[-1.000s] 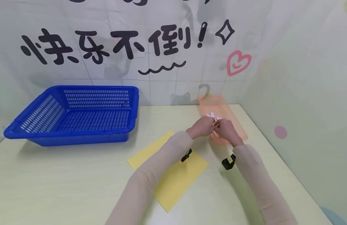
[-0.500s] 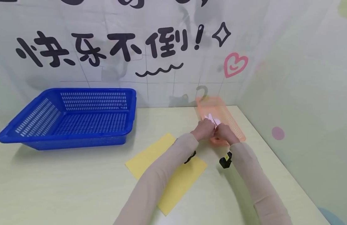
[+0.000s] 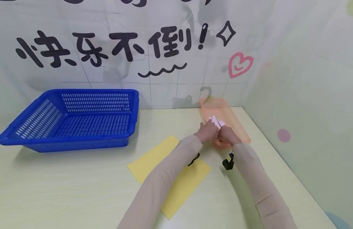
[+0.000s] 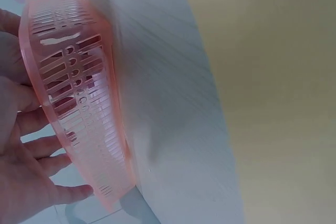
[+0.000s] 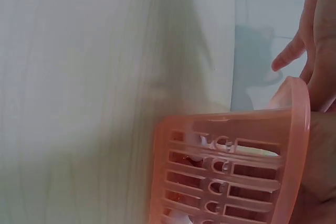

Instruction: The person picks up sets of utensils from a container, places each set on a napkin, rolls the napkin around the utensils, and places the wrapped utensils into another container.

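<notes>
An orange-pink slotted plastic basket (image 3: 233, 119) stands at the back right of the table, with several pale pink-white pieces (image 3: 215, 120) in it whose kind I cannot make out. My left hand (image 3: 208, 131) is over its near left side. The left wrist view shows the spread fingers (image 4: 44, 146) of this hand beside the rim, with no thing seen gripped. Close on its right, my right hand (image 3: 228, 135) reaches in over the near end. In the right wrist view one finger (image 5: 290, 53) extends past the rim; the others are mostly hidden behind the basket wall (image 5: 231, 182).
A large blue basket (image 3: 133, 127) stands at the back left. Yellow sheets (image 3: 182, 190) lie mid-table, partly under the left forearm. A printed curtain hangs behind the table (image 3: 64, 187), and a pale wall (image 3: 313, 133) rises on the right.
Both hands were close together above the basket a second ago and have since lowered toward it. The left hand's fingers now look more spread. The camera view has shifted slightly.
</notes>
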The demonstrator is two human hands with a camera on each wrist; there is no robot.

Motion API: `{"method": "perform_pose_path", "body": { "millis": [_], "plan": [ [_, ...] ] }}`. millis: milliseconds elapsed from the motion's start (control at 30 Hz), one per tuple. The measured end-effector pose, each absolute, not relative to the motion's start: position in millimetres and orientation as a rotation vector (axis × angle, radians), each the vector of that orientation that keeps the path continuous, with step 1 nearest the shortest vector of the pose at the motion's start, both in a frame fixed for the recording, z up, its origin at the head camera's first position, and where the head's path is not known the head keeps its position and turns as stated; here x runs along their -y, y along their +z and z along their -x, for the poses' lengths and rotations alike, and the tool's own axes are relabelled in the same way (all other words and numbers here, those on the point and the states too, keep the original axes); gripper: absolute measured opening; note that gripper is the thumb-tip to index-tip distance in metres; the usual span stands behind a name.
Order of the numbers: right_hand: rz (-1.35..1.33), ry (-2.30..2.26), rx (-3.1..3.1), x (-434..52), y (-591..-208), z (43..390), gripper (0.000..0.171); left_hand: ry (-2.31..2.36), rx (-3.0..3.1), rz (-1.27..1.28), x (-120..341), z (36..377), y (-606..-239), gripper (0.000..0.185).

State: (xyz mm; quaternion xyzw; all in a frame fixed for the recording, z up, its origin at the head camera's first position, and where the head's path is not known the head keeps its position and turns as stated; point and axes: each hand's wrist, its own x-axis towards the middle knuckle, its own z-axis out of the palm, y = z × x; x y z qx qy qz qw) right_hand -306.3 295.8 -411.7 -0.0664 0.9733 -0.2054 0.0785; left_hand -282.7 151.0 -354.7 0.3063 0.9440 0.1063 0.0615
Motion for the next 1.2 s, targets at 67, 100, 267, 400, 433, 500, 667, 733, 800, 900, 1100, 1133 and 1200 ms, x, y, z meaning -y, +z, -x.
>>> {"method": "perform_pose_path", "body": {
  "millis": [67,100,267,400,433,500,667,733,800,900,1100,1133,1200],
  "plan": [
    [0.129,-0.585,-2.898,-298,-415,315,0.019,0.309,-2.856,-0.927,-151,284,-355,0.022],
    [0.118,-0.583,-2.887,-300,-415,316,0.019,0.306,-2.857,-0.928,-151,284,-356,0.022],
    [-0.011,-0.595,-2.774,-265,-360,273,0.020,0.281,-2.865,-0.954,-152,284,-356,0.018],
    [-0.090,-0.590,-2.768,-259,-352,267,0.009,0.319,-2.882,-0.975,-150,284,-355,0.016],
    [-0.099,-0.585,-2.778,-259,-352,267,0.006,0.337,-2.881,-0.981,-150,284,-355,0.017],
    [-0.137,-0.627,-2.769,-260,-352,267,0.008,0.384,-2.881,-0.987,-148,284,-354,0.020],
    [-0.199,-0.736,-2.754,-262,-350,269,0.016,0.489,-2.873,-0.977,-143,285,-351,0.029],
    [-0.175,-0.737,-2.787,-263,-348,267,0.020,0.522,-2.864,-0.956,-142,286,-349,0.032],
    [-0.145,-0.740,-2.832,-263,-345,264,0.022,0.566,-2.844,-0.935,-139,287,-349,0.036],
    [-0.117,-0.789,-2.885,-262,-341,258,0.020,0.629,-2.807,-0.915,-138,294,-351,0.041],
    [-0.121,-0.936,-2.954,-260,-328,244,0.023,0.758,-2.820,-1.034,-150,349,-402,0.040],
    [-0.122,-0.980,-2.959,-259,-326,241,0.023,0.785,-2.812,-1.024,-152,359,-411,0.041],
    [-0.104,-1.053,-2.984,-257,-321,237,0.023,0.844,-2.810,-0.993,-154,370,-419,0.041]
  ]
}}
